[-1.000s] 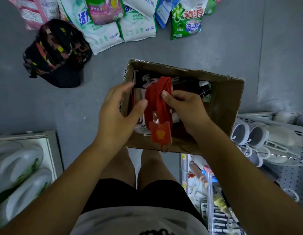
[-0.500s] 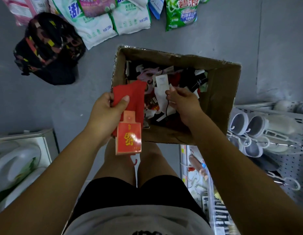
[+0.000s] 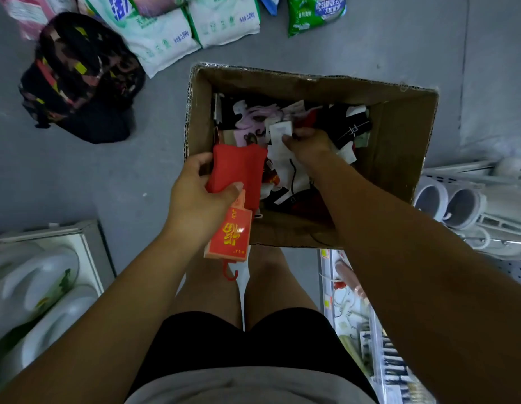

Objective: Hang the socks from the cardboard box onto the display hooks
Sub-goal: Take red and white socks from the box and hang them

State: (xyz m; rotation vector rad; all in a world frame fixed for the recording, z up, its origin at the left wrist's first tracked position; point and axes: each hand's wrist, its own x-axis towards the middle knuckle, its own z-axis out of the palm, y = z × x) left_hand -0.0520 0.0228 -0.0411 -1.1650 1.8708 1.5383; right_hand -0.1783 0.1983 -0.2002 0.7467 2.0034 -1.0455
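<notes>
Grey floor (image 3: 78,185) bears the cardboard box (image 3: 399,147). Your left hand (image 3: 195,199) grips the red socks (image 3: 238,167) at its near rim; your right hand (image 3: 307,142) has its fingers (image 3: 288,139) pinching a white tag (image 3: 281,130) inside. Draw one pair out untangled.

Passed red socks (image 3: 238,167) to left hand (image 3: 198,199) alone; a second ago pinched from both sides over the middle of the cardboard box (image 3: 399,147). Shifted them to the box's near-left corner, over the rim, with red label card (image 3: 231,234) and its hook (image 3: 230,274) now hanging outside, above the legs. Let go with right hand (image 3: 307,141) and sent it further into the pile. Now pinching a white tag (image 3: 279,131), only just reached half a second ago.
</notes>
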